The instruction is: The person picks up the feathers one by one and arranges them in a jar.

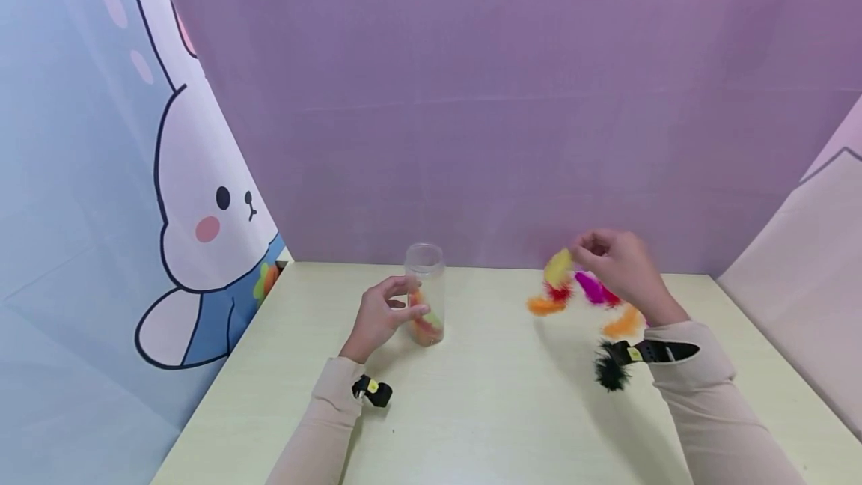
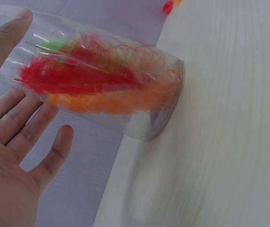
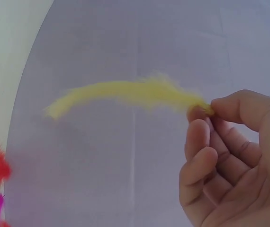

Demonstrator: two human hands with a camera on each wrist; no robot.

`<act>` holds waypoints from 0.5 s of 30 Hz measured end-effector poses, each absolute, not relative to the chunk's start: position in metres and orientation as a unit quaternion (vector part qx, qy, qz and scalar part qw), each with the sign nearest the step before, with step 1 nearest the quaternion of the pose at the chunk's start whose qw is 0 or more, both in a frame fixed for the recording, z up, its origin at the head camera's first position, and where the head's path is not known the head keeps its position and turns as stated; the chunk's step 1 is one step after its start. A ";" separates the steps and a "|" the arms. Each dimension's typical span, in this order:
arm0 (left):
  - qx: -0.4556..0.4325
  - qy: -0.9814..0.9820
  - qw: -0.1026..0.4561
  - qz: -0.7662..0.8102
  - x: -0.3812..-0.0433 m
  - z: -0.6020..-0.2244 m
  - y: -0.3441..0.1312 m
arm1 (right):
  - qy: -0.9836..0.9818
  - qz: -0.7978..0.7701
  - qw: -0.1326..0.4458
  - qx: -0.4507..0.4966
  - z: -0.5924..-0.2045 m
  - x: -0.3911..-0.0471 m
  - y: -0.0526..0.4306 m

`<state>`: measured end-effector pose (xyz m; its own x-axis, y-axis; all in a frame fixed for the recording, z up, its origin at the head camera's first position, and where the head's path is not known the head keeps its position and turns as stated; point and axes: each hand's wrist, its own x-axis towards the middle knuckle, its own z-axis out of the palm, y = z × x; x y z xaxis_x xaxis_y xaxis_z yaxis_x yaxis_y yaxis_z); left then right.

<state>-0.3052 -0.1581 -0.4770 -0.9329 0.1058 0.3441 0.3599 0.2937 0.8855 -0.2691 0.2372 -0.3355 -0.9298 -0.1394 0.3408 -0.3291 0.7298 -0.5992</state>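
A clear cylindrical jar (image 1: 436, 283) stands upright on the table, with red, orange and green feathers (image 2: 92, 78) lying inside its lower part. My left hand (image 1: 385, 316) holds it from the left side, thumb on one side and fingers on the other. Over at the right, my right hand (image 1: 622, 264) pinches a yellow feather (image 3: 125, 92) by one end between thumb and forefinger, raised above the table. Below that hand lie a red feather (image 1: 559, 292), orange feathers (image 1: 621, 322) and a magenta feather (image 1: 589, 287), some partly hidden by the hand and wrist.
A black feather (image 1: 611, 373) lies near the right wrist strap. The pale wooden table (image 1: 485, 410) ends at a purple cloth backdrop (image 1: 498, 111). A cloth with a printed rabbit (image 1: 209, 193) hangs on the left, and a pale cloth (image 1: 815, 283) borders the right.
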 end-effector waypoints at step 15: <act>-0.148 -0.796 0.105 -0.577 -0.309 -0.483 -0.161 | -0.884 0.403 0.177 0.155 -0.320 -0.264 0.206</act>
